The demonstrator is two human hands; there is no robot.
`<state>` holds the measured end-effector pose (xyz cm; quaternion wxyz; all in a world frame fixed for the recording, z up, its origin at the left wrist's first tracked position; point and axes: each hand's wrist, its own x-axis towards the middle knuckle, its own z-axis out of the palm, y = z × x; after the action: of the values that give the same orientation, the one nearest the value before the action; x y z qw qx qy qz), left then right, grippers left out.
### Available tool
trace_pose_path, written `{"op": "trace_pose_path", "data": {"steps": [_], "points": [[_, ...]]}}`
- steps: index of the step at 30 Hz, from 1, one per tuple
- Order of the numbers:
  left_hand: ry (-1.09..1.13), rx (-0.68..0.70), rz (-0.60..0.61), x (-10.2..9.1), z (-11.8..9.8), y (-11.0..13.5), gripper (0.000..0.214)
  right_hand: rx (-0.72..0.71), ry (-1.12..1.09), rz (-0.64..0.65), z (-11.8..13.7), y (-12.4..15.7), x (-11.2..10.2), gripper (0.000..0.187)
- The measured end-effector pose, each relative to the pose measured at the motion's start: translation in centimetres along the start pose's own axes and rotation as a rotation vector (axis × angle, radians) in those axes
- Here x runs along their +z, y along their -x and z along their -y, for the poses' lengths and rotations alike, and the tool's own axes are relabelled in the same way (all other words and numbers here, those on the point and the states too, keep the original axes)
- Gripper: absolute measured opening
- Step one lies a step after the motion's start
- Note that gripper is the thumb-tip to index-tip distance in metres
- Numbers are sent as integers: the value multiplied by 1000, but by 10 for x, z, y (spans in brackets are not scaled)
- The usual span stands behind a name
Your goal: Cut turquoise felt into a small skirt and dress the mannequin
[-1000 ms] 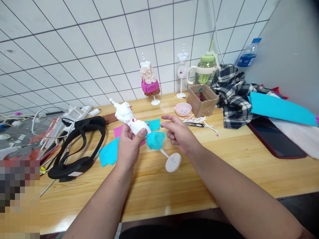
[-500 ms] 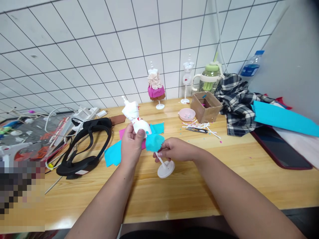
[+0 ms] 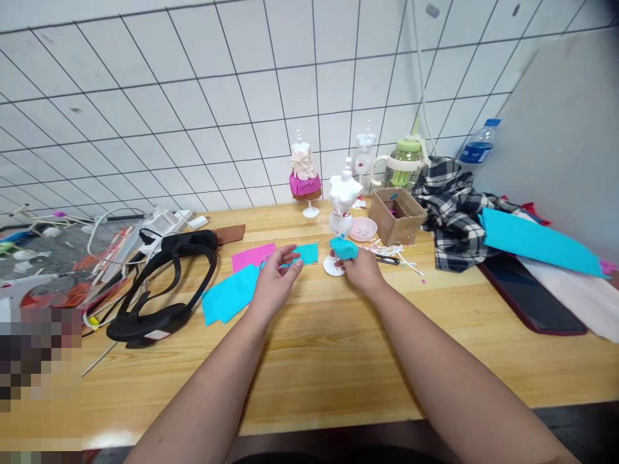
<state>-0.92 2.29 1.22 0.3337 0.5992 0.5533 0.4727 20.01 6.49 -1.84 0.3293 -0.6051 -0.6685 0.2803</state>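
Note:
A small white dress form (image 3: 344,200) stands upright on its round base, with a piece of blue crepe paper (image 3: 343,248) gathered at its bottom. My right hand (image 3: 363,269) is closed around the form's stem just under the blue paper; its fingertips are partly hidden. My left hand (image 3: 279,274) is open and empty, fingers apart, over the edge of flat blue paper pieces (image 3: 231,295). Beside them lies a magenta paper piece (image 3: 252,256). Red marks show on the form's waist.
Behind stand a dressed form (image 3: 304,174) and a bare form (image 3: 365,145). On the right are a pink dish (image 3: 362,229), a cardboard box (image 3: 397,216), small snips (image 3: 387,260), paper scraps, a plaid cloth (image 3: 449,212) and a phone (image 3: 532,296). A black head strap (image 3: 164,290) lies left.
The dress form has gone from tilted in both hands to upright on the table, farther right and back. My left hand has let go of it and opened.

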Motion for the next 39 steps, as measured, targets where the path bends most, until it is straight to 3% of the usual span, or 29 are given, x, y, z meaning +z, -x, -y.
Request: {"op": "trace_pose_path", "data": {"steps": [4, 7, 10, 13, 16, 18, 22, 25, 28, 34, 39], "points": [[-499, 131, 111, 1, 11, 4, 39, 20, 10, -6, -5, -3, 3, 34], [-819, 23, 162, 4, 18, 8, 54, 38, 21, -33, -6, -8, 3, 36], [-886, -141, 216, 6, 20, 8, 55, 43, 14, -39, -5, -13, 3, 37], [-869, -106, 135, 4, 18, 4, 55, 30, -5, -15, -4, -15, 4, 38], [-702, 146, -29, 2, 12, 1, 44, -9, -37, 43, -1, -10, 6, 34], [-440, 249, -30, 2, 6, 1, 34, -48, -56, 94, 4, -4, 7, 31], [151, 105, -101, -1, -3, 2, 54, -167, -70, 182, 18, 10, 6, 30], [444, 81, -98, -9, -11, 1, 68, -350, 47, 225, 28, 18, -1, 28], [473, 36, -13, -18, -22, 2, 76, -447, 191, 238, 35, 22, -9, 29], [451, -114, -124, -16, -34, 10, 53, -515, 317, 202, 41, 28, -17, 29], [540, -198, -232, -10, -33, 12, 52, -563, 383, 176, 44, 30, -16, 31]]}}
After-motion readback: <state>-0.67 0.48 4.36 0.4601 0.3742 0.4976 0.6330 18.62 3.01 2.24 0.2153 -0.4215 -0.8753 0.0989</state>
